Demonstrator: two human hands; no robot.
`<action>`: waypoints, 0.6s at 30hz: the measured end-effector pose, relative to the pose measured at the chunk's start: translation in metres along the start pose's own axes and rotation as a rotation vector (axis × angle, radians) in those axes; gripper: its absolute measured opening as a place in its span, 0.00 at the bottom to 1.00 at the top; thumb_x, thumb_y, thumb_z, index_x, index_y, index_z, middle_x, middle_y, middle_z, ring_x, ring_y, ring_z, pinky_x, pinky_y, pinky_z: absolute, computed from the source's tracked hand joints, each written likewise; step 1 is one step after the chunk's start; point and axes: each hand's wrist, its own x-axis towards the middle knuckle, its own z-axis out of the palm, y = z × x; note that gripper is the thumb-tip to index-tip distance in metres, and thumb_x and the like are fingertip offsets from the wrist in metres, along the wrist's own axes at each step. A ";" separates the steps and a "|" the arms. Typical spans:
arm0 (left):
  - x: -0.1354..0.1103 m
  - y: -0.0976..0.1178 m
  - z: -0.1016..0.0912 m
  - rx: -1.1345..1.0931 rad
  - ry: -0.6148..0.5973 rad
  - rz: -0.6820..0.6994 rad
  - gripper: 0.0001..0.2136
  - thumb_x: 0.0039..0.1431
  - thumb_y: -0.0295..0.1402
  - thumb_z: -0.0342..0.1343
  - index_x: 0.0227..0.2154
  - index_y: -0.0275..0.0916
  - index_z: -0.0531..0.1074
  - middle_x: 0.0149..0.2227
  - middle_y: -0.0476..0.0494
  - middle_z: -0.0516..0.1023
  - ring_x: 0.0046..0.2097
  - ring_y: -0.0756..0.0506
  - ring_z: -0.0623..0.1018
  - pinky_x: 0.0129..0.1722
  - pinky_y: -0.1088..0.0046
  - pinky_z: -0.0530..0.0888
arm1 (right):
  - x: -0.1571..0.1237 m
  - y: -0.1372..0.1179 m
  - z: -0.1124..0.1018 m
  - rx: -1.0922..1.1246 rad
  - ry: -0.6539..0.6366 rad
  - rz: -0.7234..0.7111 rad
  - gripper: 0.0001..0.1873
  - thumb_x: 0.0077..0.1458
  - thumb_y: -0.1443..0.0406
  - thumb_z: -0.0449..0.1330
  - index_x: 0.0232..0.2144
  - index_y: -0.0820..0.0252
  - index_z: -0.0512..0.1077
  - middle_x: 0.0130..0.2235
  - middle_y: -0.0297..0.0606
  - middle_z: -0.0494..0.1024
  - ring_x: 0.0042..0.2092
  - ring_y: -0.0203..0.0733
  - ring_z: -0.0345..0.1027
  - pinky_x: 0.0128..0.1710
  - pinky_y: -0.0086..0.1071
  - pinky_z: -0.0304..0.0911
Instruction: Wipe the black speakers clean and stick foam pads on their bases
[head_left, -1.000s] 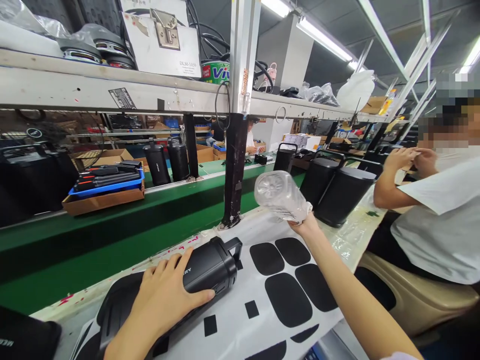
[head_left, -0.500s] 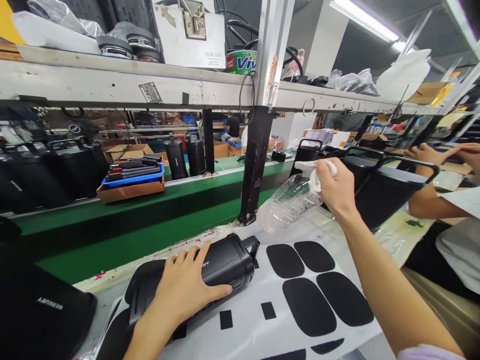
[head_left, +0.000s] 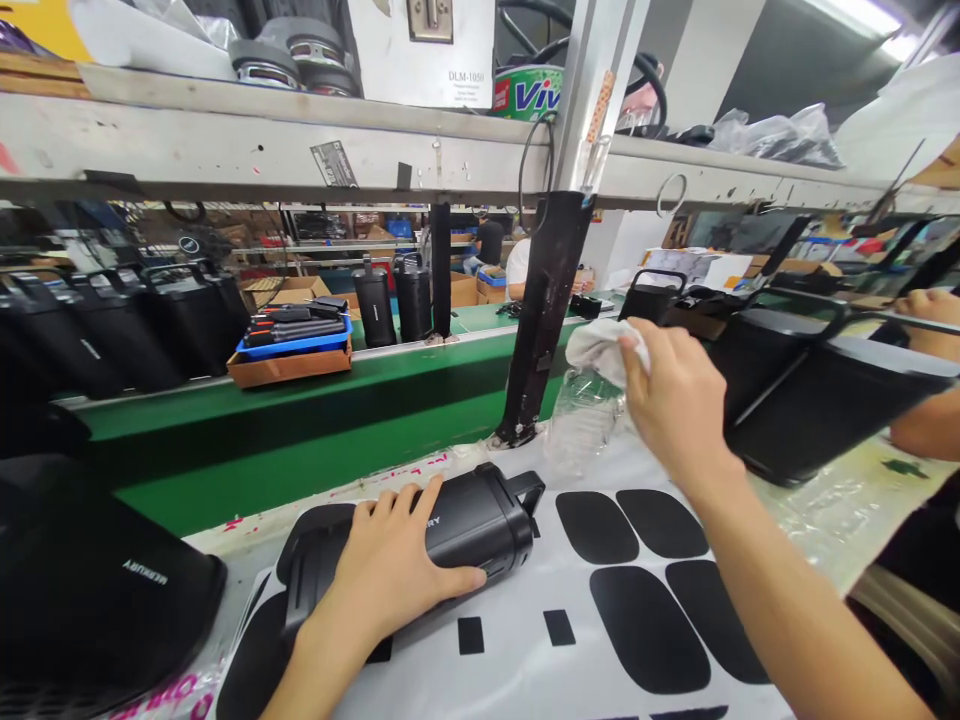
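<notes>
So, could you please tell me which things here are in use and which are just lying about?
In hand: left hand on black speaker; right hand with white cloth on clear plastic bottle.
Lying about: black oval pads, tray of parts, upright speakers.

Black speaker (head_left: 450, 535) on a white sheet (head_left: 525, 650) patterned with black patches. Green belt (head_left: 300, 430) behind; white cloth (head_left: 604, 350) over a clear bottle (head_left: 581, 425).

Black cylindrical plastic speaker with a handle (head_left: 457, 525), lying on its side on the white sheet, clear ribbed plastic bottle (head_left: 581, 425), standing near it beside the black post, crumpled white cloth (head_left: 600, 350), bunched over the bottle's top
</notes>
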 end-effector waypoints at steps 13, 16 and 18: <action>0.004 0.002 -0.005 0.020 0.033 0.002 0.43 0.46 0.56 0.59 0.64 0.40 0.61 0.62 0.37 0.69 0.61 0.31 0.69 0.58 0.49 0.64 | -0.118 -0.065 0.013 0.454 -0.468 -0.222 0.21 0.64 0.69 0.45 0.55 0.62 0.70 0.53 0.50 0.76 0.55 0.57 0.70 0.57 0.51 0.68; 0.004 0.002 -0.006 0.019 0.036 0.003 0.43 0.45 0.56 0.60 0.64 0.41 0.61 0.61 0.38 0.70 0.60 0.31 0.70 0.57 0.48 0.66 | -0.114 -0.065 0.016 0.492 -0.495 -0.228 0.24 0.63 0.71 0.46 0.59 0.59 0.67 0.58 0.45 0.72 0.59 0.52 0.66 0.59 0.46 0.66; 0.005 0.002 -0.006 0.019 0.039 0.010 0.43 0.45 0.56 0.60 0.64 0.42 0.61 0.61 0.38 0.70 0.60 0.31 0.70 0.57 0.49 0.65 | -0.115 -0.066 0.016 0.501 -0.507 -0.205 0.24 0.63 0.71 0.45 0.58 0.60 0.68 0.56 0.46 0.74 0.57 0.52 0.69 0.60 0.50 0.64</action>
